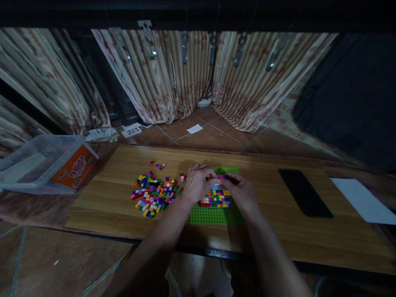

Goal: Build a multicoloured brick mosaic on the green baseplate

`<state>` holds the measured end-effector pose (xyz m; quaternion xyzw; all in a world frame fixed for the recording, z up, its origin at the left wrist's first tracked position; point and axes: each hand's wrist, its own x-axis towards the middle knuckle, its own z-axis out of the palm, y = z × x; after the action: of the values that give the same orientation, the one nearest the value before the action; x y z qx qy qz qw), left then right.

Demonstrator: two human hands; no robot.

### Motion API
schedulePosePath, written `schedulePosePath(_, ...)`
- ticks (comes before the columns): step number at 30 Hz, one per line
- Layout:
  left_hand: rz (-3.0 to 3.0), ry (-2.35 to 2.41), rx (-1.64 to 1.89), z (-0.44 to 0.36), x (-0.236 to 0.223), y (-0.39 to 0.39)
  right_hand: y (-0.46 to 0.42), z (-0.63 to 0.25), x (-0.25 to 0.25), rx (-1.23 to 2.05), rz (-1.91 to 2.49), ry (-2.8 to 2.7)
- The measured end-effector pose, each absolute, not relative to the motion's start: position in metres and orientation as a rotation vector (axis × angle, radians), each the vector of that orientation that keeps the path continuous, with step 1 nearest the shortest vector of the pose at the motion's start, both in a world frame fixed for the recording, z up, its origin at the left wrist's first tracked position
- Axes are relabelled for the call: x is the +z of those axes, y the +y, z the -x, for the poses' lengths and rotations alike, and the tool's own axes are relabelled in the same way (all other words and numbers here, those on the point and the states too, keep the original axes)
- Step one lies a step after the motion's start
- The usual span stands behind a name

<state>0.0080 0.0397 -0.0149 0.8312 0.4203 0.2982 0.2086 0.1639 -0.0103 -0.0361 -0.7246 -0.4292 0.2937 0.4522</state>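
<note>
Grip: cannot tell, blocked from view by left hand (197,184) and right hand (243,190), both at one brick patch's (218,199) far edge | one green baseplate (210,217) beneath | leftward, one brick heap (154,194), one tub (37,183) | rightward, one black slab (305,194), one white sheet (363,200)

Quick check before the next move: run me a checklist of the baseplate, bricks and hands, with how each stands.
1. Green baseplate lying on the wooden board: ok.
2. Left hand and right hand both at the bricks on the baseplate: ok.
3. Brick between the fingertips fully seated: cannot tell, the fingers hide the contact.
4. Loose pile off the baseplate: ok, it lies to the left.
5. Loose bricks all in one pile: not ok, a few lie apart beyond it.
6. Black slab apart from the hands: ok.
</note>
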Motion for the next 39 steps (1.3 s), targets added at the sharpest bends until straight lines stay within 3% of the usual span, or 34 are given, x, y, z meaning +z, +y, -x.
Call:
schedulePosePath(17,-2.378,1.044,0.819,-0.006,-0.018,0.046,-0.007,-0.160,-0.033,0.711,1.836,-1.003)
schedulePosePath(25,-2.314,1.061,0.891,0.001,-0.011,0.041,-0.012,-0.164,-0.031,0.852,1.655,-0.903)
schedulePosePath(32,-2.151,1.380,1.004,0.051,-0.001,0.057,-0.018,-0.171,-0.031,0.856,1.631,-0.783)
schedulePosePath(39,-2.091,1.685,0.702,0.118,-0.002,0.073,-0.021,-0.167,-0.026,0.810,1.741,-0.853)
